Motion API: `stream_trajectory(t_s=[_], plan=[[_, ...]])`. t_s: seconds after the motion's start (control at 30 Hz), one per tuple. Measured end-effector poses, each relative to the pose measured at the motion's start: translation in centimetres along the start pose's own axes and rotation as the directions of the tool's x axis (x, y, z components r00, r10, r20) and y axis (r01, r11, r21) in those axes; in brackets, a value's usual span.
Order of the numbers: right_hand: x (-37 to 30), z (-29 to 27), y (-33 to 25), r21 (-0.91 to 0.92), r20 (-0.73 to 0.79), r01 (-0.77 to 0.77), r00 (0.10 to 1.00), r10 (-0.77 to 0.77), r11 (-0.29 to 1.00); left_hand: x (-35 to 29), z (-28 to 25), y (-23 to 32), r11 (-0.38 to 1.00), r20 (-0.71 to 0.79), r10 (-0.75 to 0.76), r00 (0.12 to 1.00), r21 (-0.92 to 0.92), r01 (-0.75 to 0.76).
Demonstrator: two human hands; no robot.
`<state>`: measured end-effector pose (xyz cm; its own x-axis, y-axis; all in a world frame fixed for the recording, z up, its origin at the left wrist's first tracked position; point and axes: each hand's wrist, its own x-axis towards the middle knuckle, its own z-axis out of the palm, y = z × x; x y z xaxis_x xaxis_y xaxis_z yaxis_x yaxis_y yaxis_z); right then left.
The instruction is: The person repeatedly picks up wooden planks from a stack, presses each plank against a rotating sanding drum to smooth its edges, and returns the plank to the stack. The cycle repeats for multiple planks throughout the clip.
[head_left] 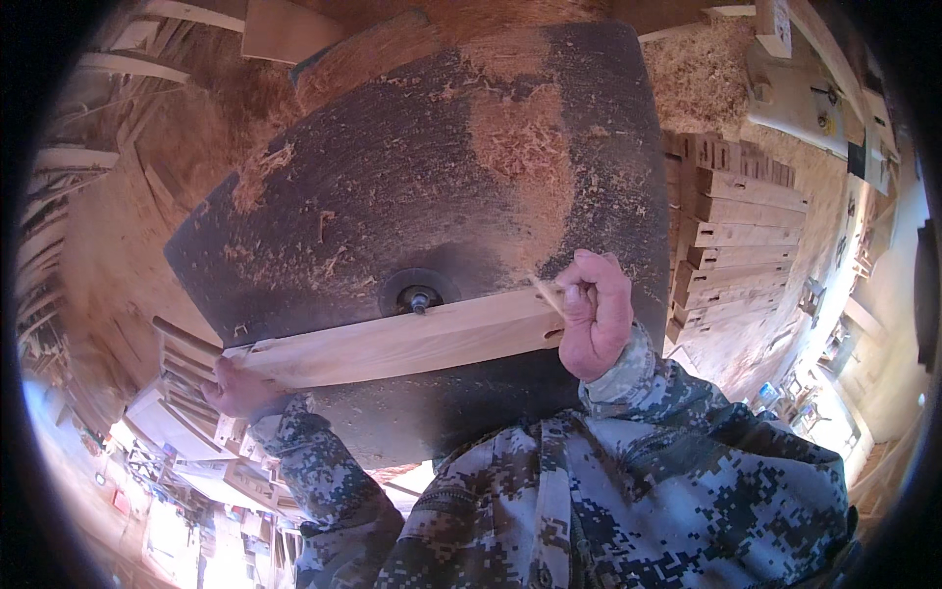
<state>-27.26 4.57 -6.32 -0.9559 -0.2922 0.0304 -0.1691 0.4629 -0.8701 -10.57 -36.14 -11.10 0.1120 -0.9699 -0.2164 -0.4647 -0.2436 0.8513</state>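
Note:
A long pale wooden board point(412, 342) lies slantwise across a dark machine table point(392, 196), just nearer to me than a round hole with a metal spindle point(420, 302). My left hand point(243, 389) is closed around the board's left end. Above the right end, my right hand point(599, 314) pinches a thin stick of wood point(548, 296) between thumb and fingers. A small dark slot shows in the board right beside that hand. Whether the right hand also touches the board, I cannot tell.
Wood shavings point(520, 137) cover much of the tabletop, and a bigger heap of shavings point(697, 83) lies beyond it at far right. Slotted wooden pieces are stacked point(751, 221) to the right. More slats point(186, 368) stand at left, close to my left hand.

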Motion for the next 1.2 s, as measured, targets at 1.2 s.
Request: stream_trajectory(t_s=[1.2], plan=[[1.6, 8.7, -3.4, 0.169, 0.151, 0.136, 0.975, -0.162, 0.976, 8.6, -13.6, -8.8, 0.906, 0.022, -0.415, 0.91, -0.087, 0.415]])
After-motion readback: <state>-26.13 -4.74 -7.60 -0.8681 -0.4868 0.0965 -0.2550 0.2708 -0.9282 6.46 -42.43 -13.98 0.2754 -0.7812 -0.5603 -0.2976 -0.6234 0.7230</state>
